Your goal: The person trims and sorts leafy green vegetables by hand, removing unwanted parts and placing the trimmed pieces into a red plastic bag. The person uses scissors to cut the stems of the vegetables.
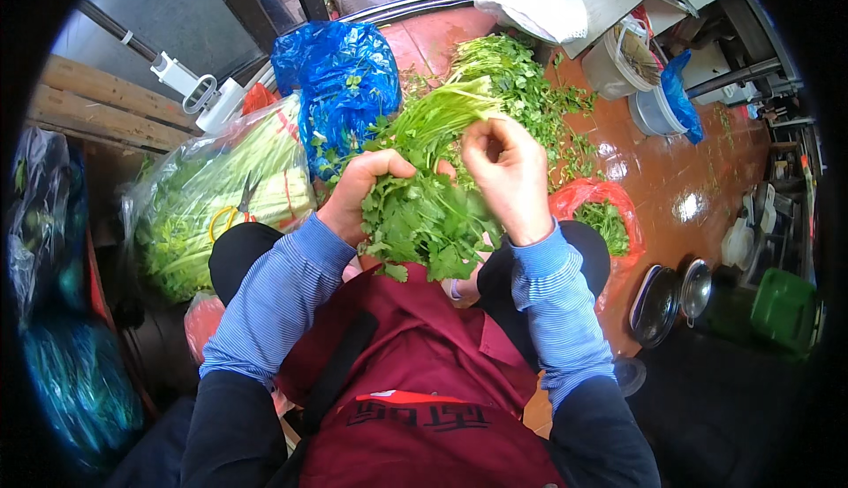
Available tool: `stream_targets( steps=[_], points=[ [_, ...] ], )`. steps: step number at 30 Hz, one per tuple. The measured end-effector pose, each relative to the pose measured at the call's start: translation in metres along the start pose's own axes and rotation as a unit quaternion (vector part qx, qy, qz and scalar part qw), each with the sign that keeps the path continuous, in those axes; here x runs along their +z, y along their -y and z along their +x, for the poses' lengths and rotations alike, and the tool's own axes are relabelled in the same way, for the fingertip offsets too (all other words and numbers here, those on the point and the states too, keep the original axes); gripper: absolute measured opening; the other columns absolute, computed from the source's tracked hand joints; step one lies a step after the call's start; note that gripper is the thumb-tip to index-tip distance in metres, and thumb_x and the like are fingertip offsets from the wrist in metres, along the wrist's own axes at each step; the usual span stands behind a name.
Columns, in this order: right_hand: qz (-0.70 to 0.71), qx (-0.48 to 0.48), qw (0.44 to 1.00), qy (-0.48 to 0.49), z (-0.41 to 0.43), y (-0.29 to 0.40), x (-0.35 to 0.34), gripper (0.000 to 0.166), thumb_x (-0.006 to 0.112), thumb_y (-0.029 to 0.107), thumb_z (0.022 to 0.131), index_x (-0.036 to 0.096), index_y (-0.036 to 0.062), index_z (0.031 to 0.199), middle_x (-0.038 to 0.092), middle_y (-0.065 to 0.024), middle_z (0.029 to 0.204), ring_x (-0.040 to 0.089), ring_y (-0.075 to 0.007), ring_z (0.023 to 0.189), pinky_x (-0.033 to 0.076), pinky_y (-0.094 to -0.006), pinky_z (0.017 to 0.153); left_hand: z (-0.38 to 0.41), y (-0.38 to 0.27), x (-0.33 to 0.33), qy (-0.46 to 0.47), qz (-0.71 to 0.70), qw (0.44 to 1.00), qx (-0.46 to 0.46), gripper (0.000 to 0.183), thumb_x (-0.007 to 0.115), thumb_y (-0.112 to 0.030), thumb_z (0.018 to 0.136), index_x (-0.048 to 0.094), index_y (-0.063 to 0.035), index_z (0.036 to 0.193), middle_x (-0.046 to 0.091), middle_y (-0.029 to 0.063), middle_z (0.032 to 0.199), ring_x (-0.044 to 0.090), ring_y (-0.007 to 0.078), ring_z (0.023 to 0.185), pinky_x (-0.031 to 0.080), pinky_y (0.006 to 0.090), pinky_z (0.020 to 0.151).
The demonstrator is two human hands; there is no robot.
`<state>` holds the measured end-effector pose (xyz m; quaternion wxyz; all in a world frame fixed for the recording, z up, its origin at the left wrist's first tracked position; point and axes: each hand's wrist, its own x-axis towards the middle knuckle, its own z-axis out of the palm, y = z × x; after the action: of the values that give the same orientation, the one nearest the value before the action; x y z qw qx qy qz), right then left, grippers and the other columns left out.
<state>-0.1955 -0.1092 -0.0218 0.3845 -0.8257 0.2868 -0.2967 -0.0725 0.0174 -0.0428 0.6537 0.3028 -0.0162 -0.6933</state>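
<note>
My left hand (pixel 371 186) is closed around a leafy bunch of coriander (pixel 430 223); the leaves hang toward my lap. Pale green stems (pixel 444 110) stretch beyond the hand, their cut ends toward the upper right. My right hand (pixel 507 167) is beside those stem ends, thumb and forefinger drawn together in a ring. Whether a stem is pinched between its fingertips cannot be made out. Behind it, a larger heap of coriander (pixel 513 67) lies on the tiled floor. A red plastic bag (pixel 626 206) with green leaves inside sits beyond my right knee.
At left, a clear bag of celery (pixel 218 190) carries yellow-handled scissors (pixel 235 210). A blue plastic bag (pixel 348 84) stands ahead. Rightward are white buckets (pixel 613 64), pan lids (pixel 662 302) and a green bin (pixel 785 312). A white sack (pixel 533 8) rests near the doorway.
</note>
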Motion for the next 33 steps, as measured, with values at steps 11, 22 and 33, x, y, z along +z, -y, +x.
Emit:
stream_targets(
  steps=[11, 22, 33],
  points=[
    [-0.084, 0.02, 0.983, -0.161, 0.018, -0.023, -0.051, 0.024, 0.061, 0.004, 0.077, 0.058, 0.0049, 0.101, 0.06, -0.0041, 0.072, 0.055, -0.0112, 0.062, 0.046, -0.0254, 0.057, -0.008, -0.007, -0.003, 0.039, -0.025, 0.999, 0.0, 0.045, 0.04, -0.028, 0.076, 0.053, 0.0063, 0.103, 0.06, 0.0165, 0.094, 0.06, 0.0274, 0.088, 0.048, 0.0384, 0.081],
    [-0.027, 0.023, 0.994, 0.102, -0.003, 0.018, -0.003, 0.02, 0.069, 0.018, 0.072, 0.062, 0.0032, 0.084, 0.053, 0.0, 0.067, 0.046, -0.0079, 0.058, 0.037, -0.0238, 0.051, 0.007, 0.004, -0.016, -0.027, 0.008, 0.999, 0.019, 0.033, 0.045, -0.021, 0.08, 0.057, 0.0026, 0.1, 0.063, 0.0124, 0.09, 0.061, 0.0203, 0.078, 0.05, 0.031, 0.074],
    [0.331, 0.171, 0.919, 0.126, 0.003, 0.002, -0.021, 0.009, 0.06, 0.009, 0.081, 0.061, 0.0009, 0.085, 0.059, 0.0006, 0.067, 0.052, -0.0039, 0.055, 0.038, -0.0174, 0.048, 0.003, 0.002, -0.001, 0.027, 0.003, 0.999, 0.02, 0.049, 0.037, -0.033, 0.079, 0.052, 0.0067, 0.104, 0.059, 0.0164, 0.093, 0.059, 0.0271, 0.084, 0.048, 0.037, 0.079]
  ],
)
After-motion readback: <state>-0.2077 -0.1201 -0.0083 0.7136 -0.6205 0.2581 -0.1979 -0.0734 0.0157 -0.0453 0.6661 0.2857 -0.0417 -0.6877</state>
